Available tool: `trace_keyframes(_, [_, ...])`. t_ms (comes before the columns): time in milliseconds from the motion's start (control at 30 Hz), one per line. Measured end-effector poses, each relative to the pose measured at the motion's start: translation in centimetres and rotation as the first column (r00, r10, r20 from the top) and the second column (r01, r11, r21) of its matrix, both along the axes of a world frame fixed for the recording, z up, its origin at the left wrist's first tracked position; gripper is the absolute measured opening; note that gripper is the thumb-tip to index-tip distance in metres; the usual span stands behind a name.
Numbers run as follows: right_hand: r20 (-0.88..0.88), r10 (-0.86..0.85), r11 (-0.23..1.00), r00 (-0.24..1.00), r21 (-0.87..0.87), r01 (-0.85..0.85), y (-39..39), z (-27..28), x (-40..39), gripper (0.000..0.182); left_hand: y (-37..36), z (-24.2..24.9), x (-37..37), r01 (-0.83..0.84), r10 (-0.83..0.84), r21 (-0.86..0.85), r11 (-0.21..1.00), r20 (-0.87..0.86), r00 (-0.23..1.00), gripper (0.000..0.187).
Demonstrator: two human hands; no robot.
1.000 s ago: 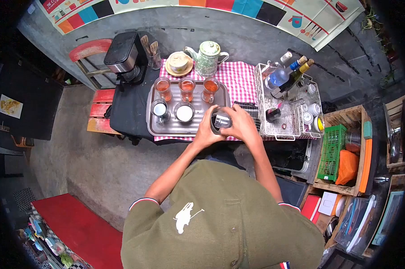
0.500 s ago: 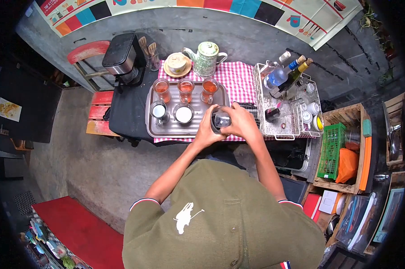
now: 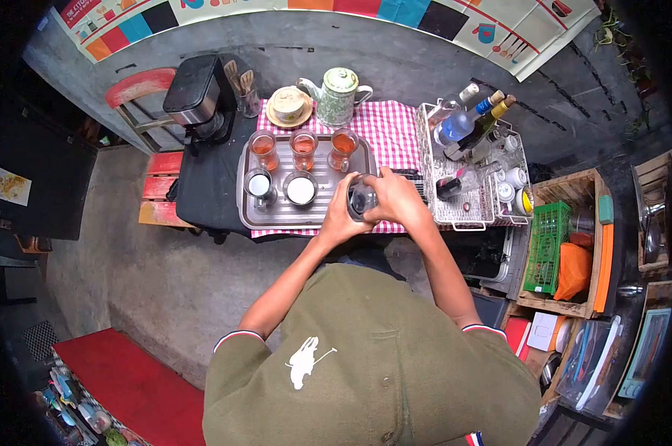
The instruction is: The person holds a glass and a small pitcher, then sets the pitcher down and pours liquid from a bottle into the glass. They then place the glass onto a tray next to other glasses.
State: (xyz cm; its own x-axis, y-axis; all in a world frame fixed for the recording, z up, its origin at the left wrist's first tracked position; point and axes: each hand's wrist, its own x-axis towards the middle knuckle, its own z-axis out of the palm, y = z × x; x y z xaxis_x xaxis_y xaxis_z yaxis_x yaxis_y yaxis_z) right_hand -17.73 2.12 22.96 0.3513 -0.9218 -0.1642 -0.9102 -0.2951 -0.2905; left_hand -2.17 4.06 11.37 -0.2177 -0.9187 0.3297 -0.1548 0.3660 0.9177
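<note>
My left hand (image 3: 340, 215) and my right hand (image 3: 397, 199) are wrapped round a clear glass (image 3: 362, 199) from both sides, at the right front corner of a metal tray (image 3: 276, 216). Three glasses of reddish drink, the left one (image 3: 263, 151), the middle one (image 3: 304, 151) and the right one (image 3: 343, 149), stand in the tray's back row. In front of them are two glasses with white contents, one on the left (image 3: 259, 186) and one in the middle (image 3: 300, 189). What the held glass contains is unclear.
A green patterned teapot (image 3: 337, 100) and a lidded bowl (image 3: 288, 106) stand behind the tray. At the left is a coffee maker (image 3: 196, 97). A white wire basket (image 3: 461, 221) with bottles and jars is at the right, beside a wooden crate (image 3: 595, 245).
The view has shifted slightly, so the tray and table items appear a little further left. Both hands still hold the glass in nearly the same pose.
</note>
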Motion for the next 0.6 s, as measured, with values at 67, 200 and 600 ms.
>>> trace_keyframes(67, [-0.010,0.012,1.000,1.000,0.027,-0.012,-0.2,0.4,0.1,0.072,0.0,0.1,0.1,0.010,-0.010,0.006,1.000,-0.023,1.000,0.109])
trace_keyframes(200, [-0.050,0.034,0.995,0.998,0.091,-0.029,-0.4,1.5,0.3,0.075,0.1,0.7,0.2,0.011,-0.011,-0.011,1.000,-0.010,1.000,0.107])
trace_keyframes(600, [-0.226,0.114,0.970,0.967,0.238,-0.058,-1.2,1.6,0.3,0.071,0.1,-0.2,0.0,0.051,-0.050,-0.054,0.997,0.018,0.999,0.111])
